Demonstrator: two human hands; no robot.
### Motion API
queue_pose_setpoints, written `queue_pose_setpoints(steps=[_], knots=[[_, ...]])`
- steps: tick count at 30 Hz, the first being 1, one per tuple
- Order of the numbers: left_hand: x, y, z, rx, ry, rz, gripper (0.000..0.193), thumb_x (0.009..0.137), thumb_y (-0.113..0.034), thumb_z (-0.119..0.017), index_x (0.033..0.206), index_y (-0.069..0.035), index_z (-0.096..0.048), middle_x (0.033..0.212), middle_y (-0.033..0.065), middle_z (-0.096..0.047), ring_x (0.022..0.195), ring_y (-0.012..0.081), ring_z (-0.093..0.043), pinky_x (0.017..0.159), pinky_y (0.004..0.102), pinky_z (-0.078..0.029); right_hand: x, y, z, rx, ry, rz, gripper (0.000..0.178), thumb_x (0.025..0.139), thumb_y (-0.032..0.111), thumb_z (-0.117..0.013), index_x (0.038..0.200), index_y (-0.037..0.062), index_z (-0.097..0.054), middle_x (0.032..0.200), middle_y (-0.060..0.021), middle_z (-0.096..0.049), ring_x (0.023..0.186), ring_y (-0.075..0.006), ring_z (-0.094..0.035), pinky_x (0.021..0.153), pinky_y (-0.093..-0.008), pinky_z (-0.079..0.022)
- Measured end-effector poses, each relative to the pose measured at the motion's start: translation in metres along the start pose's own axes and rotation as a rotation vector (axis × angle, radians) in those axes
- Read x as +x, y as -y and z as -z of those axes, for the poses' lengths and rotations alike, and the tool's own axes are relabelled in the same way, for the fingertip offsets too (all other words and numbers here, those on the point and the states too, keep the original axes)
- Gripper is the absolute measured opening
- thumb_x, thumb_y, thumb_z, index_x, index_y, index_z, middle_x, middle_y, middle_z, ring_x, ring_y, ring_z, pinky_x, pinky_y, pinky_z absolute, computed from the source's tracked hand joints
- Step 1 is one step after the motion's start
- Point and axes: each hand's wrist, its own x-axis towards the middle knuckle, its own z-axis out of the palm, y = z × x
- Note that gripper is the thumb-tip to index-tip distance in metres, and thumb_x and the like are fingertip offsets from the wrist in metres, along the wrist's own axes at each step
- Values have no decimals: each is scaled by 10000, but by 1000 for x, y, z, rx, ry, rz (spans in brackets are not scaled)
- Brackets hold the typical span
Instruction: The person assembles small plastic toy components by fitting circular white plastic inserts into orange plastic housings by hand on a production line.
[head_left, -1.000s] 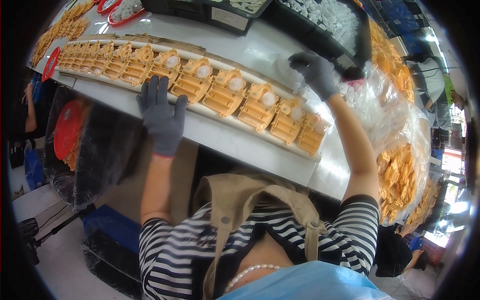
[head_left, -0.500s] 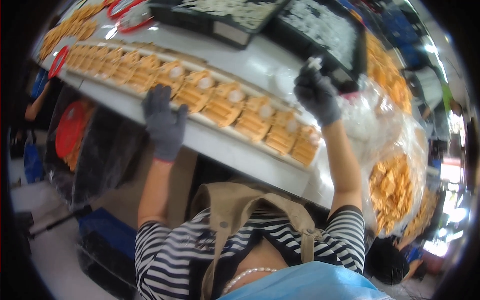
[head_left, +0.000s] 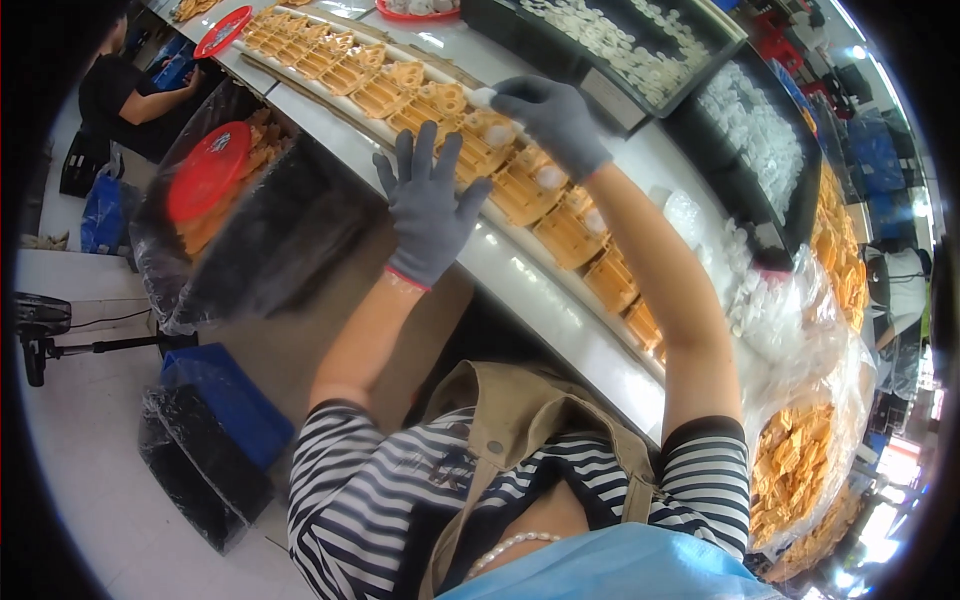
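A row of orange plastic parts (head_left: 523, 188) sits along a long pale rail on the table, each part with a round end and open compartments. Pale round discs show in several of those at the right end. Gloved in grey, my left hand (head_left: 432, 215) is open over the near edge of the row, fingers spread, holding nothing. My right hand (head_left: 552, 118), in the same kind of glove, pinches a small white round piece (head_left: 482, 97) above the row's far side. Its fingertips are close to the round end of one orange part.
Beyond the row stand a black tray of pale small pieces (head_left: 598, 80) and another black bin of translucent pieces (head_left: 752, 125). Clear bags (head_left: 775, 330) lie to my right, with orange parts inside. A red round lid (head_left: 209, 170) rests in a lined bin at left. A person (head_left: 130, 90) works farther left.
My right hand, with the small white piece, has come from beside the black bin leftward to the row. My left hand has moved right, lifted off the parts, and spread its fingers. The view has shifted.
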Motion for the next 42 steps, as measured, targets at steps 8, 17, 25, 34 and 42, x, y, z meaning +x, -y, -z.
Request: queue_pose_setpoints(steps=[8,17,25,34,42], knots=[[3,15,-7,38,72,119,635,841,-515,-581,1235,-20,-530,1356,178,-441,1246,429,-404,1025,660,-225,39,0,-43,-955,-134,348,182,862,198,-639,1002,97,-695,946,-99,-685,841,-238,-664,749,-351,-518],[7,14,-6,6,54,127,634,826,-498,-609,1224,-9,-541,1334,173,-456,1229,420,-413,1017,657,-239,47,-4,-47,-1328,-10,553,181,817,120,-622,982,156,-688,962,-68,-658,924,-267,-627,789,-381,-516],[3,17,-4,12,43,130,623,841,-507,-588,1211,-7,-553,1333,174,-457,1230,421,-412,1016,650,-240,37,9,-54,-1370,77,461,245,812,80,-602,1033,136,-689,1005,-100,-647,961,-280,-619,813,-376,-515],[-1,21,-16,58,36,116,619,797,-396,-698,1298,-78,-522,1410,145,-454,1308,373,-396,1067,614,-235,8,12,-17,-894,-167,739,131,860,159,-583,938,104,-672,845,-119,-645,790,-332,-619,727,-417,-498],[3,18,-12,100,147,84,629,868,-519,-569,1300,-65,-515,1443,142,-405,1328,368,-357,1065,625,-225,-114,-4,154,-1037,-447,318,191,894,175,-616,1052,111,-703,874,-66,-715,655,-165,-667,649,-284,-544]])
